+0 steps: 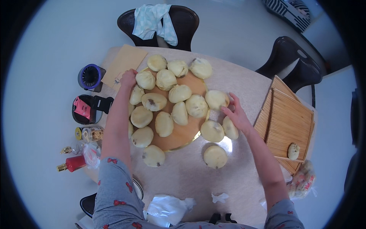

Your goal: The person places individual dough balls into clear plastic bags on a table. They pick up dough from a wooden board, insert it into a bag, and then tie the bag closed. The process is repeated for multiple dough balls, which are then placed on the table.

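Observation:
Many pale steamed buns, some with dark filling showing through, lie on and around a round orange-brown board [183, 136] with a gold rim. At the board's upper left, my left hand [129, 78] is against the side of a pleated bun [145, 80]; its fingertips are partly hidden. My right hand [236, 114] has thumb and fingers apart at the right edge of a smooth bun [216, 99], which lies at the board's right rim. Just below that hand, another bun [230, 128] leans beside a round bun [212, 131]. One more bun [215, 157] sits nearer me on the table.
Slatted bamboo trays [288, 123] are stacked at the right, with a small bun [293, 151] on top. A bagged bundle [302, 181] is beside them. Jars [92, 134], a red bottle [75, 163] and a cup-like device [91, 76] line the left edge. A plastic bag [168, 209] lies near me.

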{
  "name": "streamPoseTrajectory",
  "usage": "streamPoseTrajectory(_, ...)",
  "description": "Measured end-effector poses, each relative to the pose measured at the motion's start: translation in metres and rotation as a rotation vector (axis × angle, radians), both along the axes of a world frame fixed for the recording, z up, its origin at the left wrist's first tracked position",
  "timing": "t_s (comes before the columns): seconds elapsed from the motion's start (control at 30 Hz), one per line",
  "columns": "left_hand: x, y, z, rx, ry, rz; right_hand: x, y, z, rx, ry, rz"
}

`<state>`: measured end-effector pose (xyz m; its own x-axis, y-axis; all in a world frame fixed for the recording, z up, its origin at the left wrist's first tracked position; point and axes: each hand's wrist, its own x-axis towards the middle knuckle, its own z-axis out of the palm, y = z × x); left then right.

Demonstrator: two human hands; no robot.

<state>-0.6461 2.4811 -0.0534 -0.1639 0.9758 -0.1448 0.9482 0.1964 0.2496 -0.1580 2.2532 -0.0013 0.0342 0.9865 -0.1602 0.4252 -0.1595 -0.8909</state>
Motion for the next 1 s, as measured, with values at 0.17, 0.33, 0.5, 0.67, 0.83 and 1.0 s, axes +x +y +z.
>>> streamPoseTrajectory(0.17,-0.009,-0.01,-0.004,0.016,-0.06,-0.069,-0.028,0.009,0.003,-0.165,0.276,0.015)
streamPoseTrajectory(0.33,-0.008,-0.033,-0.01,0.061,-0.082,-0.151,-0.016,-0.039,-0.003,-0.155,0.427,-0.131)
streamPoseTrajectory(0.5,-0.006,-0.055,-0.003,0.004,-0.105,-0.134,0.006,-0.057,0.015,-0.435,0.398,-0.07)
streamPoseTrajectory(0.67,-0.012,-0.081,0.001,-0.008,-0.062,-0.137,0.005,0.0,0.039,0.096,-0.174,-0.105)
streamPoseTrajectory(0.83,-0.006,-0.109,0.007,-0.052,-0.067,-0.074,-0.016,0.035,0.033,-0.122,-0.278,0.422)
streamPoseTrajectory(1.0,0.007,-0.126,0.026,-0.176,-0.113,-0.095,0.026,-0.017,0.031,-0.446,-0.126,0.308)
